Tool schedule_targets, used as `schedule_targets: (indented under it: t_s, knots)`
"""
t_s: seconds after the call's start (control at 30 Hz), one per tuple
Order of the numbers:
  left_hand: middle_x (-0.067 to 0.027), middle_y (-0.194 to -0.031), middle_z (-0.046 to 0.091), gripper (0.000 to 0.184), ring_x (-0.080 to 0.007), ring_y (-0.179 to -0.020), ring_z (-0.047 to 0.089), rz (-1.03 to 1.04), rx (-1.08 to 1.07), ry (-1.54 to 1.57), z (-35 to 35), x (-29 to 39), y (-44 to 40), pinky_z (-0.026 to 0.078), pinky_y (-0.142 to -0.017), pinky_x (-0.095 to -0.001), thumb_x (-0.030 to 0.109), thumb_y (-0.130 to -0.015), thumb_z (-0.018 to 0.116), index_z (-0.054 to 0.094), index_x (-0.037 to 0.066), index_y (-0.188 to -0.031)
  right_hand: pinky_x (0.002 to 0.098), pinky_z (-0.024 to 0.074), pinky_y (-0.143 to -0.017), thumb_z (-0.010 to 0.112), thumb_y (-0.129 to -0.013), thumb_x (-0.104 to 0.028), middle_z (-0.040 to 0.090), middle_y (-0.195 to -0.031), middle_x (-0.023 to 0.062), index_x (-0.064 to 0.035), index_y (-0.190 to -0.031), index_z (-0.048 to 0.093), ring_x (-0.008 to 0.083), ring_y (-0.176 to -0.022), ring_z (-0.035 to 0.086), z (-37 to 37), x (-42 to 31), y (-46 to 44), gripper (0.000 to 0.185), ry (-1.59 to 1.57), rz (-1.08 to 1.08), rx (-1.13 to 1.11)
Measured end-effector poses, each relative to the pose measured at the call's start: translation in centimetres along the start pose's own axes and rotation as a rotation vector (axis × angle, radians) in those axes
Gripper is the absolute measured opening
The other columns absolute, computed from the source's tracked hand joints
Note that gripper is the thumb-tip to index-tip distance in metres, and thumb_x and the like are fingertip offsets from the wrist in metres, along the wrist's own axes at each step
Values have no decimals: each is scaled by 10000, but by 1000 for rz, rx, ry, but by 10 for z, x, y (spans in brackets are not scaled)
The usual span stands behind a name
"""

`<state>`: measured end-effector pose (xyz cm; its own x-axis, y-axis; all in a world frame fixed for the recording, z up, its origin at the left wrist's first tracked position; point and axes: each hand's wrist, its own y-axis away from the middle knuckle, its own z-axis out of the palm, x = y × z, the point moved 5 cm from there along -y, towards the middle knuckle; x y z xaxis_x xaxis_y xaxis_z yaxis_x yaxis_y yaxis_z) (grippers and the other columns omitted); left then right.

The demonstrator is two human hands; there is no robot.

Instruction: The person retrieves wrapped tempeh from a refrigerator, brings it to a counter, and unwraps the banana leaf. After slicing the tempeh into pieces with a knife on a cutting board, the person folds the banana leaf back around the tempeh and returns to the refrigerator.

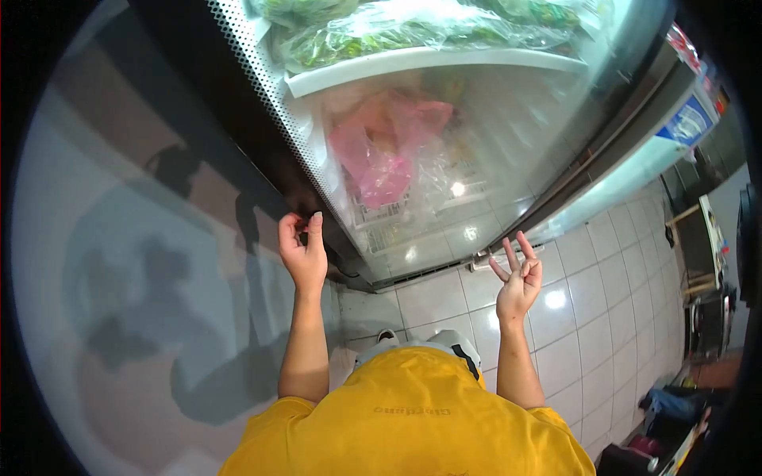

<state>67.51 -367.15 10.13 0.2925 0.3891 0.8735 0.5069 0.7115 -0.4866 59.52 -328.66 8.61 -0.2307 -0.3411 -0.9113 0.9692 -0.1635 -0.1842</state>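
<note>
In front of me stands a fridge with its door (627, 166) swung out to the right. My left hand (303, 258) is beside the fridge's dark left edge (270, 127), fingers curled in and thumb pointing up, with nothing visible in it. My right hand (520, 282) hangs in the air near the lower end of the door, some fingers stretched apart and others bent, holding nothing. Behind a see-through drawer front (476, 135) lies a pink plastic bag (381, 151). Above it, clear bags of green vegetables (429, 36) rest on a white-edged shelf (444, 59).
A pale wall (143, 262) with shadows runs along the left. Glossy tiles (571, 317) cover the floor around my feet. To the far right are a small shelf unit (710, 238) and a pile of dark items (663, 412).
</note>
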Motion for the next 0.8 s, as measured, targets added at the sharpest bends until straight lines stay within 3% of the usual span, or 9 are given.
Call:
schedule_targets:
  t_s: [0.07, 0.1, 0.23, 0.37, 0.53, 0.63, 0.77, 0.8]
  knots:
    - [-14, -929, 587, 325, -105, -830, 513, -11, -15, 2, 1, -2, -2, 442, -774, -254, 243, -943, 747, 583, -9, -1065, 453, 684, -698, 311, -924, 136, 415, -1499, 219, -83, -914, 306, 433, -1332, 505, 1, -3, 11, 220, 44, -7, -9]
    - [-7, -898, 585, 301, -103, -812, 510, -17, -8, -7, 1, 1, -4, 441, -767, -255, 238, -942, 748, 591, -6, -1025, 453, 684, -698, 311, -924, 136, 415, -1499, 219, -83, -914, 306, 433, -1332, 505, 0, -5, 16, 220, 46, -15, 8]
    - [25, -838, 562, 289, -78, -771, 493, -17, -44, -38, -3, 9, -7, 426, -721, -234, 237, -946, 746, 591, 1, -1003, 282, 654, -483, 288, -897, 151, 338, -1554, 201, -62, -932, 321, 457, -1318, 508, -14, -24, 32, 219, 182, -63, -5]
    - [28, -867, 567, 274, -66, -776, 495, -5, -21, 22, 2, 13, -5, 426, -713, -229, 238, -961, 729, 594, 5, -1011, 334, 675, -539, 311, -907, 158, 333, -1551, 200, -59, -878, 310, 445, -1337, 494, -28, -47, 41, 218, 150, -135, 39]
    - [22, -869, 563, 267, -70, -782, 497, -39, 6, -13, 1, 22, 8, 433, -723, -238, 209, -957, 732, 591, -2, -1039, 466, 680, -758, 302, -895, 144, 363, -1543, 203, -89, -854, 293, 444, -1365, 460, -63, -61, 53, 237, 73, -108, 108]
    - [24, -863, 554, 269, -74, -779, 494, -22, -32, 26, -8, 29, 30, 430, -720, -237, 208, -952, 737, 579, 1, -1016, 490, 667, -813, 312, -904, 135, 377, -1537, 200, -89, -857, 304, 439, -1377, 447, -75, -62, 57, 229, 42, -88, 87]
    - [21, -869, 557, 267, -76, -780, 496, -78, -17, -16, -15, 53, 69, 427, -725, -231, 205, -947, 742, 575, 6, -1010, 403, 686, -703, 320, -903, 143, 375, -1543, 194, -84, -866, 325, 438, -1384, 439, -75, -61, 59, 230, -21, 16, 25]
    - [17, -874, 563, 273, -78, -786, 500, -77, -14, -41, -17, 60, 78, 430, -730, -232, 204, -939, 750, 578, 5, -1009, 346, 666, -614, 329, -894, 155, 358, -1556, 193, -76, -878, 339, 437, -1390, 431, -70, -63, 60, 231, 24, -3, -34]
